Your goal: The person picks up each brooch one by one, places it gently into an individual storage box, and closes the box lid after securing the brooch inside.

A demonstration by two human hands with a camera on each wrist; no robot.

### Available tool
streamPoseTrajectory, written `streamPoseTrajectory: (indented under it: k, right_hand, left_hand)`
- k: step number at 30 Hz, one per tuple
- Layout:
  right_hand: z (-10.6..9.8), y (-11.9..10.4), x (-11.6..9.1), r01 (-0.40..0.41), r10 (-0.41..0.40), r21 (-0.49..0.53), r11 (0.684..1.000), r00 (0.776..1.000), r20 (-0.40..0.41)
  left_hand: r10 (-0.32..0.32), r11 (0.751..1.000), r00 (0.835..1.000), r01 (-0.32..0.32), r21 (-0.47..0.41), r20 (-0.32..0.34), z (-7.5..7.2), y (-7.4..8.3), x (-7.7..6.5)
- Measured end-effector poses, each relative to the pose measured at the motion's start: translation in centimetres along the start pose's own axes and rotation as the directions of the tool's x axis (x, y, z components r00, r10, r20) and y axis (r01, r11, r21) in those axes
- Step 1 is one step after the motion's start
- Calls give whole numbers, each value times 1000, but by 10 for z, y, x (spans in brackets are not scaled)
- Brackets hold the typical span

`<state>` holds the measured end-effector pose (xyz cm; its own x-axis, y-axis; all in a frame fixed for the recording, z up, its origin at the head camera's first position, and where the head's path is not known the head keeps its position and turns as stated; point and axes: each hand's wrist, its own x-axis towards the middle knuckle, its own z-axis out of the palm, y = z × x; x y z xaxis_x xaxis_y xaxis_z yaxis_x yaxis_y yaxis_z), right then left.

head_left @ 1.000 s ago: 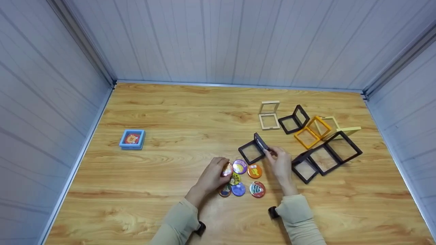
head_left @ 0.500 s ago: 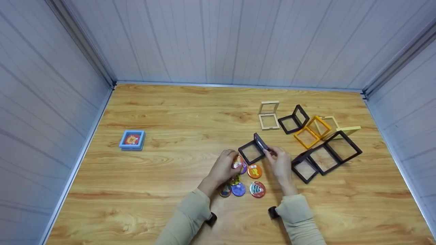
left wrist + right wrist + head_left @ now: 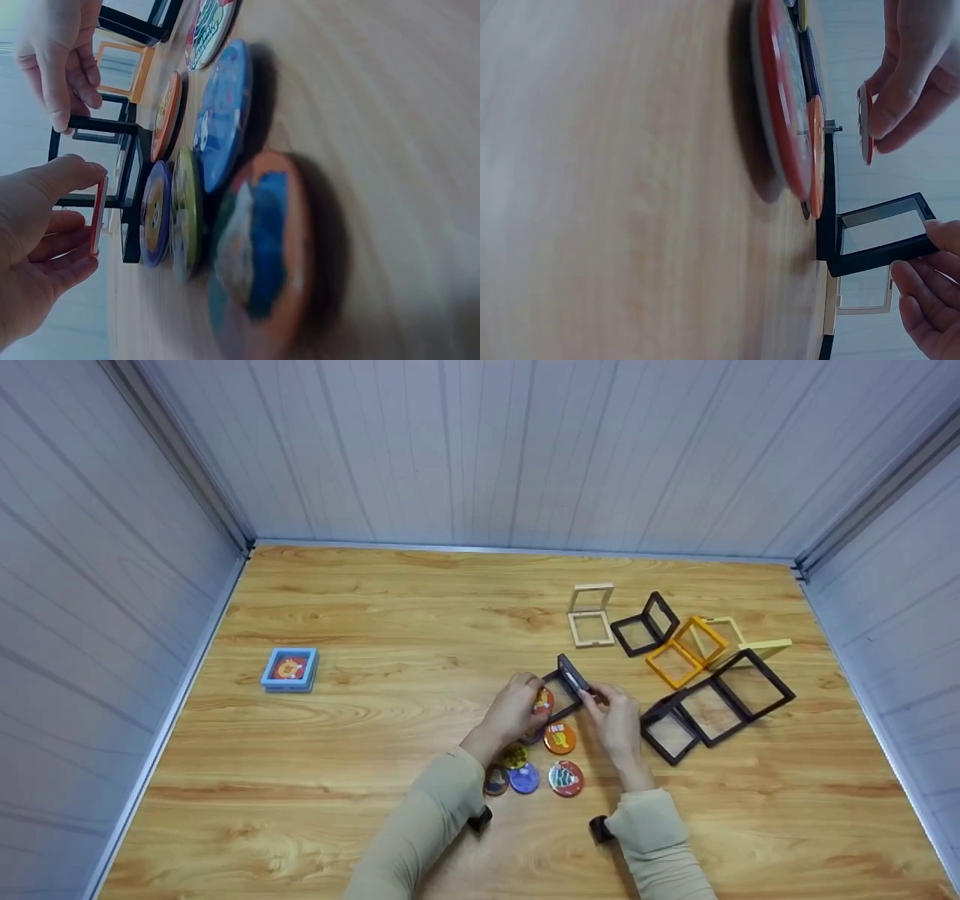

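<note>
My left hand [image 3: 513, 711] pinches a round red badge [image 3: 544, 701] by its edge, above the near left part of a black hinged frame [image 3: 568, 711]. In the left wrist view the badge [image 3: 99, 216] is edge-on between thumb and fingers. My right hand [image 3: 616, 720] pinches the raised lid [image 3: 885, 234] of that frame, whose other half lies flat on the table. Near the frame lie an orange badge [image 3: 559, 738], a purple badge [image 3: 156, 214] partly hidden by my left hand, a yellow-green one [image 3: 514, 755], a blue one [image 3: 523, 778], a brown-rimmed one [image 3: 496, 781] and a red tree badge [image 3: 565, 778].
Several unfolded frames stand to the right: beige [image 3: 591, 619], black [image 3: 645, 626], orange [image 3: 686, 652], pale yellow [image 3: 765, 647] and larger black ones [image 3: 712, 712]. Far left sits a blue frame [image 3: 290, 670] with a red badge inside. Walls [image 3: 480, 450] border the wooden table [image 3: 360, 780].
My left hand has carried the red badge away from me and rightward, from over the badge group to over the black frame. The right hand keeps holding the frame's lid in place.
</note>
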<state>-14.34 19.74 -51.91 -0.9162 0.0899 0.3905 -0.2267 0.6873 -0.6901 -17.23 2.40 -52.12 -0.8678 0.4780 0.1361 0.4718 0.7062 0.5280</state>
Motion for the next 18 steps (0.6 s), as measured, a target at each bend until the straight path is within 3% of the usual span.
streamPoseTrajectory:
  k: [18]
  right_hand:
    - [1, -1, 1, 6, -6, -6, 1000, 1000, -14]
  left_hand:
    - [-14, 998, 1000, 15, 64, -7, 20, 5, 23]
